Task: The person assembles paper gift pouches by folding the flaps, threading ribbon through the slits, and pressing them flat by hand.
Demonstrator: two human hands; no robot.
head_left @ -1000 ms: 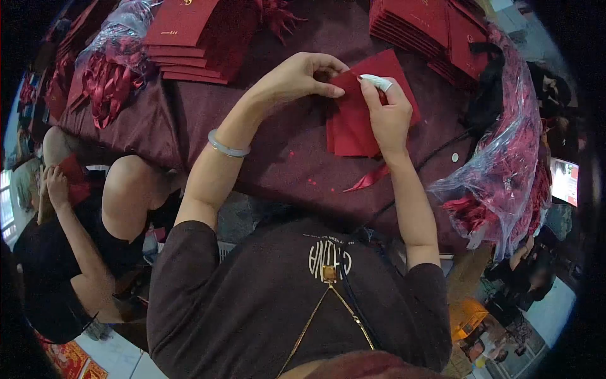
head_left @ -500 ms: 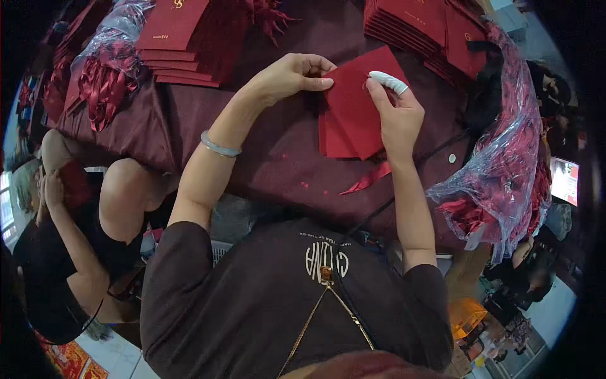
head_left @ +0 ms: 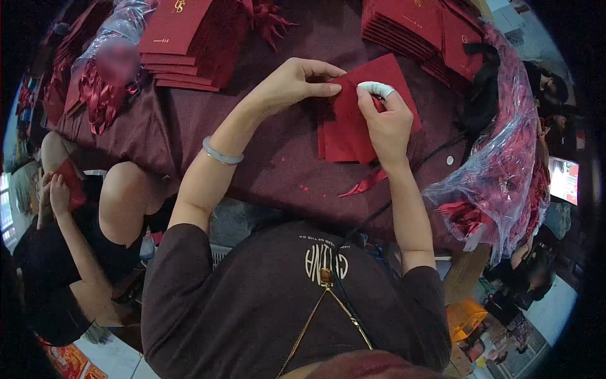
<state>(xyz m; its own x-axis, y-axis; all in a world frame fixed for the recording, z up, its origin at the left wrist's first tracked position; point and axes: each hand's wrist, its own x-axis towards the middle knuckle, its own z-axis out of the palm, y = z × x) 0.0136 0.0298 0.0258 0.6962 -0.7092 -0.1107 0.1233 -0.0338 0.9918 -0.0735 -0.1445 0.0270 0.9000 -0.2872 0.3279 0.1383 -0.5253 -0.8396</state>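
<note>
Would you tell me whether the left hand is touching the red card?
Touching. The head view shows the left hand pinching the red card's upper left edge with fingertips and thumb.

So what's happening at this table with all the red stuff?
A person is working a red paper envelope with both hands over a dark red cloth. The left hand pinches its upper edge; the right hand, a white cot on one finger, presses the front. Stacks of red envelopes and bags of red ribbon lie around. Another person sits alongside.

R hand [head_left: 386, 123] thumb curled back onto red card [head_left: 344, 129] | L hand [head_left: 297, 82] fingertips moved right onto card edge
</note>
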